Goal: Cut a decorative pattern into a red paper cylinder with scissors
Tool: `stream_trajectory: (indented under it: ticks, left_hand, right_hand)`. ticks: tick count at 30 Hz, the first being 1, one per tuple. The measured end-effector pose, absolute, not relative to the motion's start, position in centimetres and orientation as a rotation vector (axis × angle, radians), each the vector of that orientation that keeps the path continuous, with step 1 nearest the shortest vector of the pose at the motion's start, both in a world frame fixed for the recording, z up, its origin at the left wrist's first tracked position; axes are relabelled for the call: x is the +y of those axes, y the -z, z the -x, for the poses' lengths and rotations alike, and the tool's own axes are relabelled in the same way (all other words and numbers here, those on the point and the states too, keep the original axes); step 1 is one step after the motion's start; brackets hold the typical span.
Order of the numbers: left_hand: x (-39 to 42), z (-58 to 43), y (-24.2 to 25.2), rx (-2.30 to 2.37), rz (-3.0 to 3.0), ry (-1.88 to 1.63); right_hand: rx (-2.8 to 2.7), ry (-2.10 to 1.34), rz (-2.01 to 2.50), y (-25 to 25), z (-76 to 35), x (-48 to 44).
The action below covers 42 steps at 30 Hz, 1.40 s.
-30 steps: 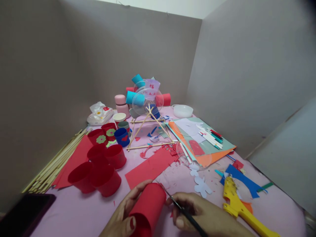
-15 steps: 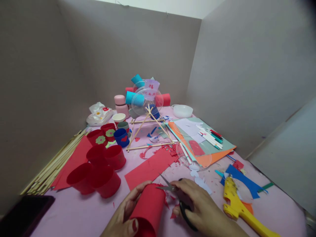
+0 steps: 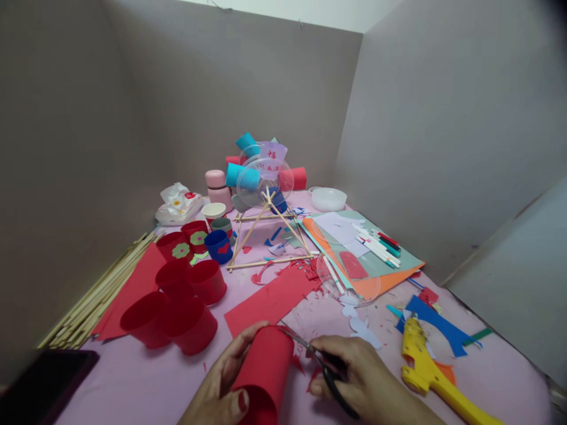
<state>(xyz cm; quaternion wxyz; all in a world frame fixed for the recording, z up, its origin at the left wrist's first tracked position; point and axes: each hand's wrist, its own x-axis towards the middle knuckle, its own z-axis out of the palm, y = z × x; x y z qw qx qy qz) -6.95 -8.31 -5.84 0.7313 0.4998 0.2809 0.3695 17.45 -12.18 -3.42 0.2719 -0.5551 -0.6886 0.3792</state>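
Observation:
My left hand (image 3: 225, 381) is wrapped round a red paper tube (image 3: 266, 366), thumb near its close open end. In my right hand (image 3: 354, 372) is a pair of scissors with black handles (image 3: 332, 378), its blades lying at the tube's far rim. Small red scraps (image 3: 299, 365) lie between the tube and my right hand. Just beyond the tube is a flat sheet of red paper (image 3: 270, 301) with many cut bits at its far end. Several red paper cups (image 3: 190, 330) stand to the left of my left hand.
A wooden stick frame (image 3: 268, 265) carries a wheel of clear discs (image 3: 264, 180) with blue and red cups. A yellow glue gun (image 3: 420, 360) lies at right, near markers (image 3: 378, 248) on coloured paper. Wooden sticks (image 3: 97, 295) and a dark phone-like slab (image 3: 48, 386) lie at left.
The scissors have turned and their blades have moved closer along the tube's far rim, less spread than before. The tube has tilted slightly; my left hand still holds it.

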Motion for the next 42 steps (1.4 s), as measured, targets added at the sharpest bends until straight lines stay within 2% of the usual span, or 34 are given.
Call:
stream_trajectory:
  ticks: [6,16,21,28,35,39,42]
  left_hand:
    - [-9.8,5.6,4.1,0.806,-0.868,-0.964]
    - [-8.9,6.3,5.3,0.782,-0.969,-0.903]
    - [-9.8,5.7,4.0,0.832,-0.904,-0.9]
    - [-9.3,5.5,4.6,0.837,-0.96,-0.933]
    - [-10.2,4.9,3.0,0.934,-0.902,-0.955]
    - [-9.4,6.0,4.1,0.857,-0.996,-0.879]
    - [-8.5,6.7,5.3,0.753,-1.14,-0.755]
  right_hand:
    - [-1.811,-1.083,1.507,3.3,-17.6,-12.2]
    - [-1.818,-1.059,1.546,3.3,-17.6,-12.1]
    - [-1.896,-0.96,1.524,3.3,-17.5,-12.0]
    - [-1.977,-0.761,1.59,3.2,-17.5,-12.2]
    - [-1.87,-0.852,1.582,3.2,-17.6,-12.1]
    - [-1.705,-0.914,1.554,3.3,-18.0,-12.1]
    - [-1.794,-0.994,1.508,3.3,-17.9,-12.2]
